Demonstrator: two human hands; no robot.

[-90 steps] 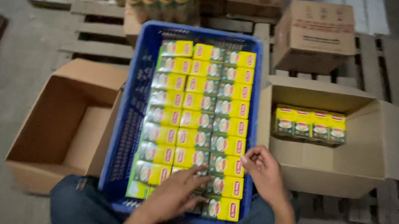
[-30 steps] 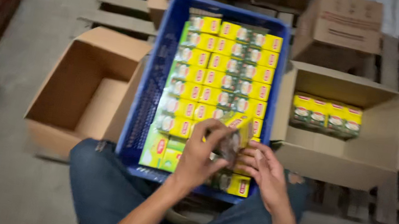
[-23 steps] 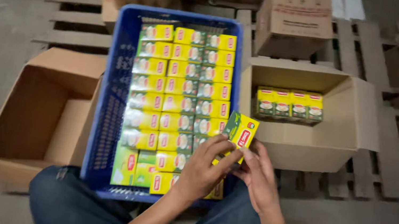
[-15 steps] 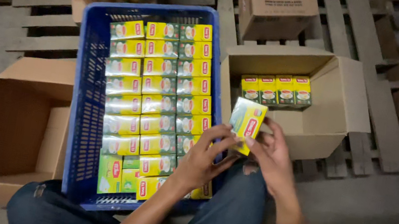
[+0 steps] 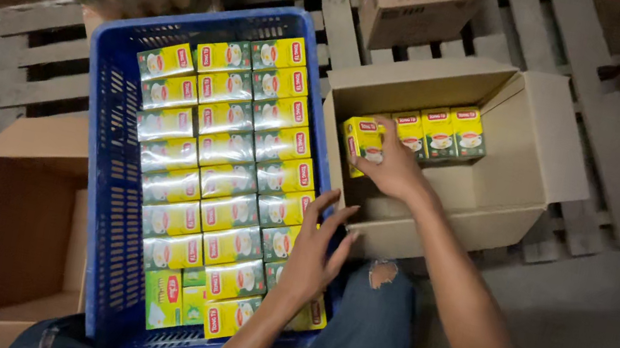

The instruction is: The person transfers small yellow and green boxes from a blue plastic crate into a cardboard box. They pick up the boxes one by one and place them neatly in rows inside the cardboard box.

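Crate of packets between two cartons: empty one left, part-filled one right.

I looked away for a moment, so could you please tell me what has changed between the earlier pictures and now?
The right hand has carried the yellow packet out of the blue crate and into the cardboard box on the right, at the left end of the row of packets there. The left hand has let go and hovers open over the crate's near right corner. The open box on the left is unchanged.
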